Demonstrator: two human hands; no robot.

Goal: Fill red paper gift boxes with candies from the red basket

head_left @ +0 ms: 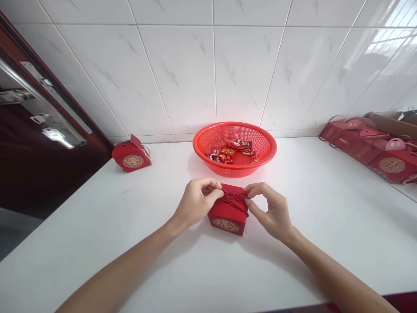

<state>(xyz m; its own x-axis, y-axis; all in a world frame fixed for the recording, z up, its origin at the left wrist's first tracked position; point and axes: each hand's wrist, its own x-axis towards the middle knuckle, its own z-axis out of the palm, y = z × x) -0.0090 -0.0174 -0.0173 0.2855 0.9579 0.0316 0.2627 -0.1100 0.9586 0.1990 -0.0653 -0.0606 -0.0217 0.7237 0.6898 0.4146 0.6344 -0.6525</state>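
Note:
A small red gift box with a pale ornate emblem on its front stands on the white table, in front of the basket. Dark red twisted cord runs across its top. At the box's upper left, my left hand pinches the cord between thumb and fingertips. My right hand grips the same cord at the upper right, thumb against forefinger. Between the two hands the cord lies close over the lid. My fingers partly cover the sides of the box.
Behind the box sits a red plastic basket holding several wrapped candies. Another red gift box stands at the back left. Several red boxes line the right side. A tiled wall closes the back; a dark door with keys is at left.

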